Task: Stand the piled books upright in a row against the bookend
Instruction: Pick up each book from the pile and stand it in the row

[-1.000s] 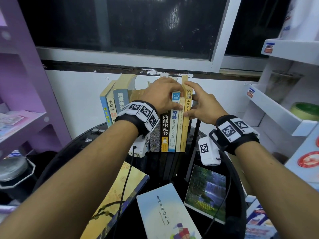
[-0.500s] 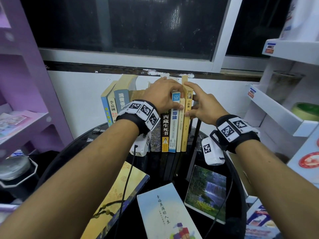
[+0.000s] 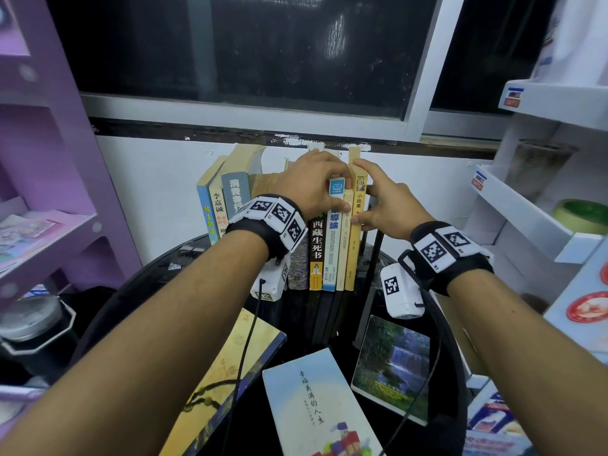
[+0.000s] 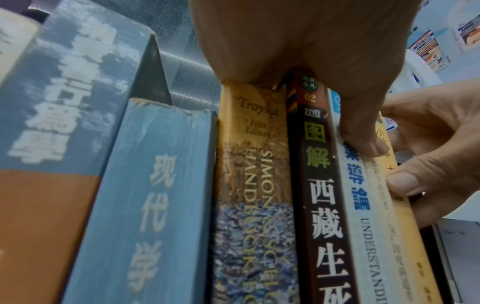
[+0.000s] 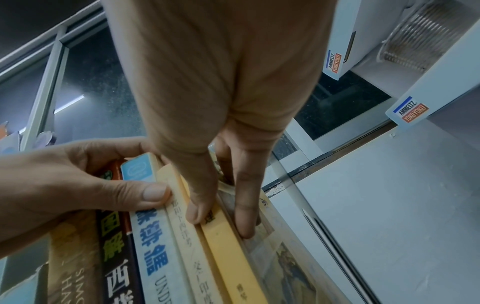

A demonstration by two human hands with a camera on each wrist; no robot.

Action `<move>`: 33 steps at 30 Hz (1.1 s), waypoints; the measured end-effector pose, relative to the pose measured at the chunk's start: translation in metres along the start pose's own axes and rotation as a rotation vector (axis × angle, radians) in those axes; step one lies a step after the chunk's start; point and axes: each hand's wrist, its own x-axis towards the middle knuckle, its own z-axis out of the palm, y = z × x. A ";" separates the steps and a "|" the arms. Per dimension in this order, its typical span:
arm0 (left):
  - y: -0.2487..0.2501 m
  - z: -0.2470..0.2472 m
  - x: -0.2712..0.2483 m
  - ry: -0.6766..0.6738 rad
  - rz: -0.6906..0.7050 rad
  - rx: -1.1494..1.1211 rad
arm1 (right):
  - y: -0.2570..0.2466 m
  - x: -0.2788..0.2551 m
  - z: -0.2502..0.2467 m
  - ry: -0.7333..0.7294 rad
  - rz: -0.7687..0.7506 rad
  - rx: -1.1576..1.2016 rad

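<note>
A row of upright books (image 3: 317, 251) stands at the back of the round black table (image 3: 158, 274). My left hand (image 3: 335, 184) curls over the tops of the middle books, its thumb (image 4: 363, 135) pressing the white-and-blue spine (image 4: 363, 205). My right hand (image 3: 362, 192) pinches the yellow book (image 5: 228, 246) at the row's right end, thumb on the spine and fingers (image 5: 244, 216) on its cover. The thin dark bookend (image 3: 376, 255) rises just right of that book. Three books lie flat in front: yellow-and-blue (image 3: 227, 373), pale blue (image 3: 316, 406), waterfall cover (image 3: 391, 360).
A purple shelf unit (image 3: 49, 192) stands close on the left and white shelves (image 3: 526, 212) on the right. The white wall (image 3: 148, 179) and a dark window are right behind the row. Cables (image 3: 245, 350) hang from my wrists over the flat books.
</note>
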 end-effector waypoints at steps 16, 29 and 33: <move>0.007 -0.005 -0.017 0.046 -0.042 -0.011 | -0.005 -0.018 0.005 0.052 0.036 -0.042; 0.019 -0.013 -0.081 0.085 -0.067 -0.068 | -0.016 -0.066 0.015 0.043 0.085 0.026; 0.027 -0.007 -0.108 -0.011 -0.112 -0.130 | -0.020 -0.091 0.024 -0.042 0.139 -0.007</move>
